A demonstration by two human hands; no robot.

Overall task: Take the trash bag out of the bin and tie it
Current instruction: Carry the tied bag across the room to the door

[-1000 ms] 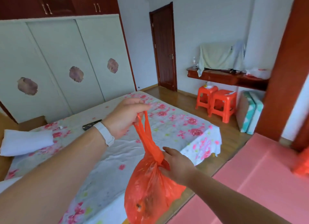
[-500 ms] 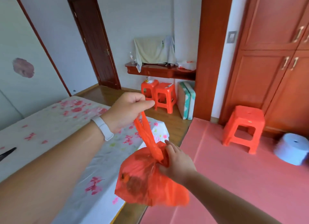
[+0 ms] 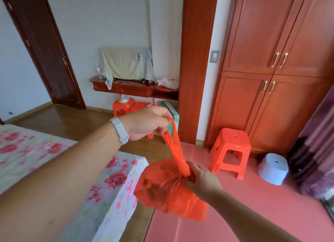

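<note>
An orange-red plastic trash bag (image 3: 162,193) hangs in the air in front of me, bulging with rubbish. Its two handles (image 3: 174,148) are stretched upward into thin strips. My left hand (image 3: 144,122), with a white wristband, pinches the tops of the handles. My right hand (image 3: 200,178) is closed around the gathered neck of the bag, just above the bulge. No bin is in view.
A bed with a rose-print sheet (image 3: 115,180) lies at my lower left. An orange stool (image 3: 231,149) and a pale blue roll (image 3: 273,167) stand on the pink floor mat (image 3: 253,214) by the wooden wardrobe (image 3: 271,79). A dark door (image 3: 45,52) is at the far left.
My view has swung right, from the bed toward the wardrobe. The bag has swung with it and tilted; both hands keep their hold on handles and neck.
</note>
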